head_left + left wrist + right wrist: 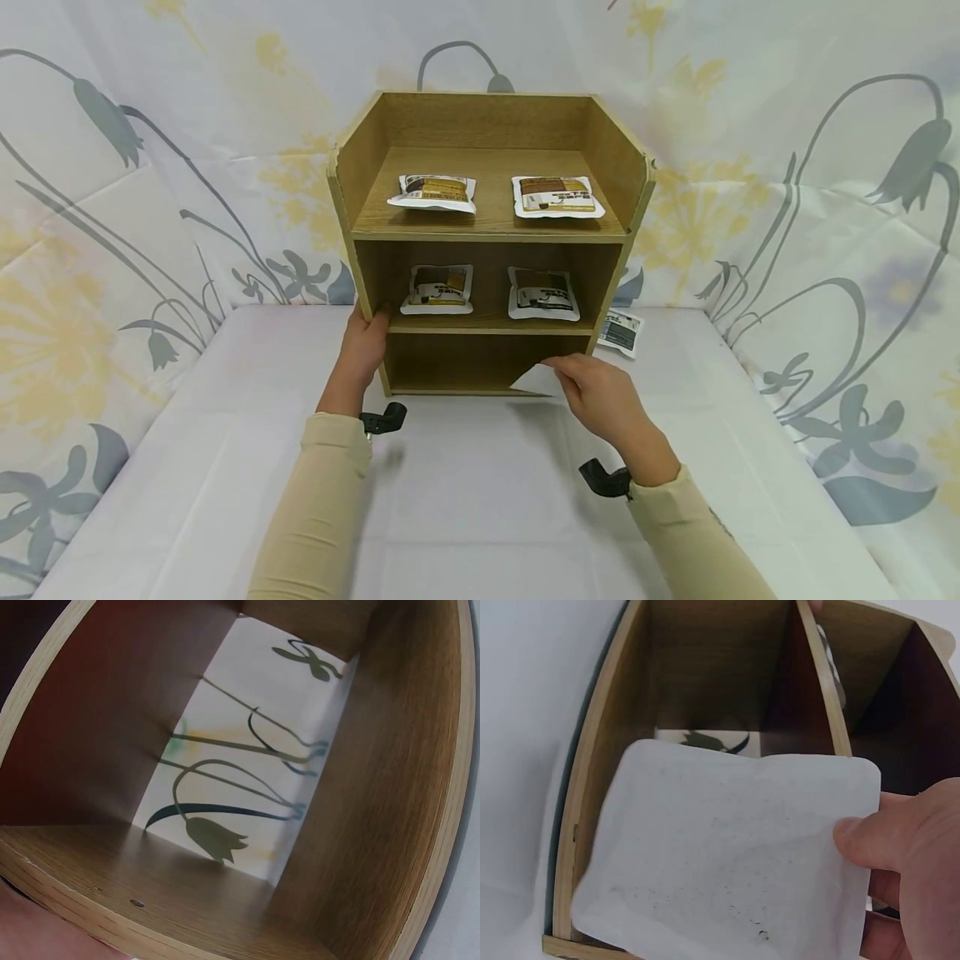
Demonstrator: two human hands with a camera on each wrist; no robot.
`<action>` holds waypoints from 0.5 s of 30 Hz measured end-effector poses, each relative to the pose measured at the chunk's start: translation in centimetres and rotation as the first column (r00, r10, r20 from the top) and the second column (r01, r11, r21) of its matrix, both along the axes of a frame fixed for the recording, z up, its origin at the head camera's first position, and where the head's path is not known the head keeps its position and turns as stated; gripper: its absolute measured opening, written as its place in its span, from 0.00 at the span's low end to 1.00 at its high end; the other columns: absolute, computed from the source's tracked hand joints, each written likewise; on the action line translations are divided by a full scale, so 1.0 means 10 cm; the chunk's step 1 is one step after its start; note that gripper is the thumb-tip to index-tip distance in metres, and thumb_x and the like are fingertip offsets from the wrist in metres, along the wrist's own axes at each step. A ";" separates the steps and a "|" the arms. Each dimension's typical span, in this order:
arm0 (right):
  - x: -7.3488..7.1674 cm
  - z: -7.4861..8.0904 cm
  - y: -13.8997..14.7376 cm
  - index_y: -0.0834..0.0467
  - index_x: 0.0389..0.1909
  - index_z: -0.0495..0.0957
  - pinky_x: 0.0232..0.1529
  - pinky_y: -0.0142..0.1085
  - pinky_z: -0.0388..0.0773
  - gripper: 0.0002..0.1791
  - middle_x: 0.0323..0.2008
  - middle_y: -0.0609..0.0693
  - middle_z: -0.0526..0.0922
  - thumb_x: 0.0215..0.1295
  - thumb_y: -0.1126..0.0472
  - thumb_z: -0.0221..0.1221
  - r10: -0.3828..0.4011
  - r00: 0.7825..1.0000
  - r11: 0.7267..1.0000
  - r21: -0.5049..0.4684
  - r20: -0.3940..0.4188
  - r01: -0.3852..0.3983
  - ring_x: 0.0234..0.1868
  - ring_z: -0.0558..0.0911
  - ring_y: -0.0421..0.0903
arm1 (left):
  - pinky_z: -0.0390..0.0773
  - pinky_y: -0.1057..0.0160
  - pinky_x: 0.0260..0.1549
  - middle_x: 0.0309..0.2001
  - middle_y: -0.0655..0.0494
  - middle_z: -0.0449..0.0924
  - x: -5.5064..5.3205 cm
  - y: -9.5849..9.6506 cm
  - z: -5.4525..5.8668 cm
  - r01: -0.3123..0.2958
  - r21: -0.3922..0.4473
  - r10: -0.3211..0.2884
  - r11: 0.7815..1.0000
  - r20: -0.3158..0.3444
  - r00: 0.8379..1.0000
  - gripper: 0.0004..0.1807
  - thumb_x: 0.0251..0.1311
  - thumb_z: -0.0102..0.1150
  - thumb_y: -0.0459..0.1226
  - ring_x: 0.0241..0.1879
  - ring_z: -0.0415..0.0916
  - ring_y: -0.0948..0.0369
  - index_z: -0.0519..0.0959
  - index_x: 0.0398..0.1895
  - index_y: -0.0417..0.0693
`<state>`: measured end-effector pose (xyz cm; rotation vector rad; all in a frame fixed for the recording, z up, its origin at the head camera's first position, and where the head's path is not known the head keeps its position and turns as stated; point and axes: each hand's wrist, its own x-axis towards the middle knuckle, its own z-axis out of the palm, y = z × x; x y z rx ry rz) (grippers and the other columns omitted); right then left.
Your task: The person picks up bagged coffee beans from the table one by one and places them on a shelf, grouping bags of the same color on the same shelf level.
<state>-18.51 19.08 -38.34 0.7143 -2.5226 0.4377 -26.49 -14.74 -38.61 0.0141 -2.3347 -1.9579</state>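
Note:
A small wooden shelf [491, 236] with three levels stands on the white-covered table. My left hand [362, 350] grips its left side panel near the middle board. In my right hand [603, 398] a white packet [727, 847] is pinched by one edge, thumb on its plain face. It is held in front of the bottom compartment's opening [457, 362], at the right. Two packets lie on the top level, a left one [435, 192] and a right one [557, 197]. The middle level bears a left packet [438, 290] and a right packet [543, 293].
Another packet [621, 332] lies on the table by the shelf's right side, partly hidden behind it. A flower-printed cloth [787, 208] hangs behind and at both sides. Each wrist wears a black camera mount, such as the right mount [604, 478].

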 end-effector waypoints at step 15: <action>-0.13 -0.12 -0.08 0.53 0.44 0.85 0.31 0.40 0.81 0.12 0.35 0.49 0.88 0.64 0.66 0.60 -0.009 0.998 1.000 0.011 -0.061 0.009 0.33 0.85 0.47 | 0.57 0.44 0.69 0.70 0.43 0.60 0.01 0.00 0.01 -0.005 -0.003 0.005 1.000 -0.022 1.000 0.29 0.73 0.38 0.46 0.67 0.60 0.47 0.53 0.75 0.54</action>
